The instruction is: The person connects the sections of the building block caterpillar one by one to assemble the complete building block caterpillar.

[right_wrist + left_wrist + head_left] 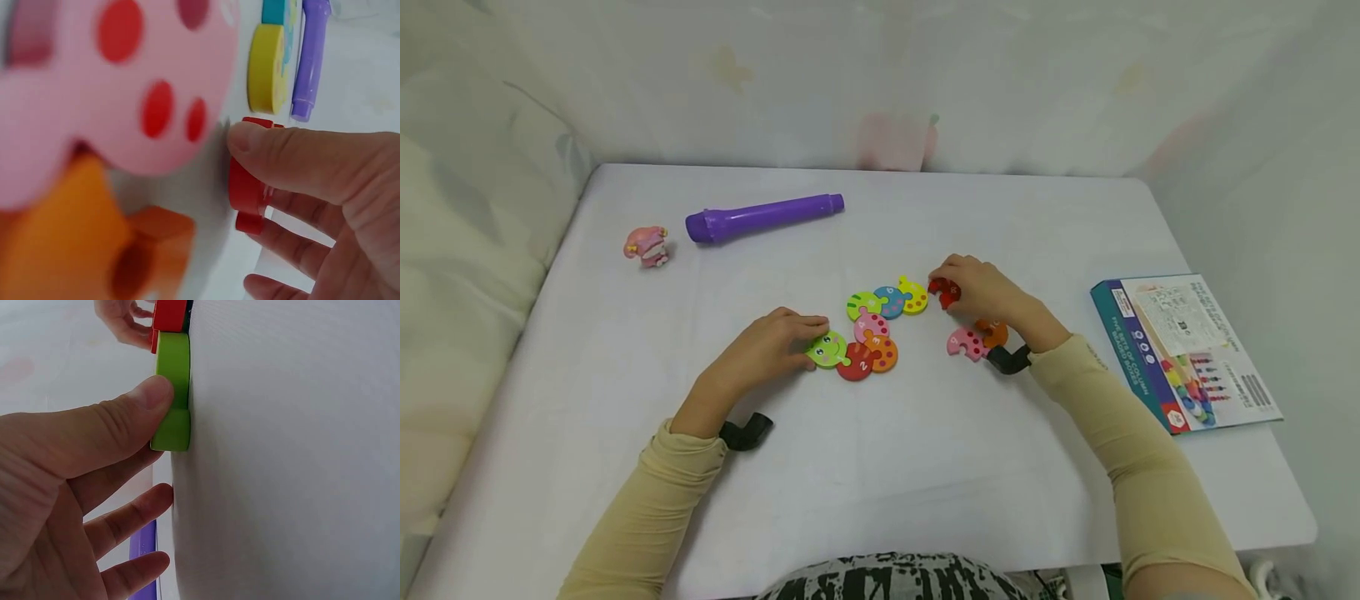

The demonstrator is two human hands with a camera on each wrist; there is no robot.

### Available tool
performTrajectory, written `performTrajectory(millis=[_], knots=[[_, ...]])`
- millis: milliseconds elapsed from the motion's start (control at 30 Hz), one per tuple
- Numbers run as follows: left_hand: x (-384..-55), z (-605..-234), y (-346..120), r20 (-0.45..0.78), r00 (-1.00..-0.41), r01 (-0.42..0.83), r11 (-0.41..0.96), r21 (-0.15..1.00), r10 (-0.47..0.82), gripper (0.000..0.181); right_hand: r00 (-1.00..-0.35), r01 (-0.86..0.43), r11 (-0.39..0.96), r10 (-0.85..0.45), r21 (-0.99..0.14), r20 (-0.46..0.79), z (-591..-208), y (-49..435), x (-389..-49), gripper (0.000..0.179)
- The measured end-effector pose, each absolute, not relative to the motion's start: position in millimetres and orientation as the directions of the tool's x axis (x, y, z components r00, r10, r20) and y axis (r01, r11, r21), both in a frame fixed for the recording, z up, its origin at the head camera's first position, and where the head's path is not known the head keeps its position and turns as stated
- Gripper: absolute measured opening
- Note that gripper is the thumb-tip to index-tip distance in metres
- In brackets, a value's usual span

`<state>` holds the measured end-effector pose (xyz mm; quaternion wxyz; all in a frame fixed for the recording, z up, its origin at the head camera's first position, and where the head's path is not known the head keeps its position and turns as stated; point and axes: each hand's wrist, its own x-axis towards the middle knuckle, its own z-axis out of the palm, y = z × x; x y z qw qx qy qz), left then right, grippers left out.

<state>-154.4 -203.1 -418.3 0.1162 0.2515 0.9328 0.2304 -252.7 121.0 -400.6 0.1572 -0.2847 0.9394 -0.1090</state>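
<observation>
In the head view my left hand [766, 346] pinches the green smiling-face puzzle piece [827, 350] at the left end of a linked row. From it the row winds through a red piece [854, 365], an orange one [883, 357], a pink one [870, 325], a green one [862, 303] and a blue one [892, 304] to a yellow piece [914, 298]. Just right of the yellow end, my right hand [983, 290] holds a separate red puzzle piece [245, 187] between thumb and fingers. A small gap lies between the two in the right wrist view.
Below my right hand lie a pink piece [966, 343] and an orange piece [995, 334]. A purple toy microphone [765, 217] and a pink figurine [647, 246] lie at the back left. A flat printed box [1183, 354] rests at the table's right edge.
</observation>
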Motion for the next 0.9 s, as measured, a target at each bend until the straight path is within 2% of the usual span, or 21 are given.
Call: performTrajectory(millis=[200,400,600,700,900], knots=[[-154,-418,-204,-0.112,-0.848,0.404,0.769,0.496,0.518,0.058,-0.767,-0.570,0.772,-0.623,-0.283,-0.153,-393,113,-264,0.049],[-154,-419,-205,-0.114,-0.849,0.394,0.762,0.514,0.516,0.058,-0.700,-0.665,0.703,-0.705,-0.252,-0.116,-382,95,-277,0.047],[-154,-421,-206,-0.115,-0.846,0.398,0.760,0.513,0.521,0.058,-0.650,-0.685,0.687,-0.726,-0.243,-0.223,-380,78,-284,0.047],[-155,-420,-206,-0.115,-0.846,0.398,0.761,0.513,0.520,0.058,-0.631,-0.702,0.683,-0.727,-0.199,-0.270,-382,73,-285,0.047],[-155,-420,-206,-0.103,-0.846,0.403,0.755,0.518,0.523,0.058,-0.591,-0.750,0.640,-0.761,-0.168,-0.267,-386,72,-286,0.044]])
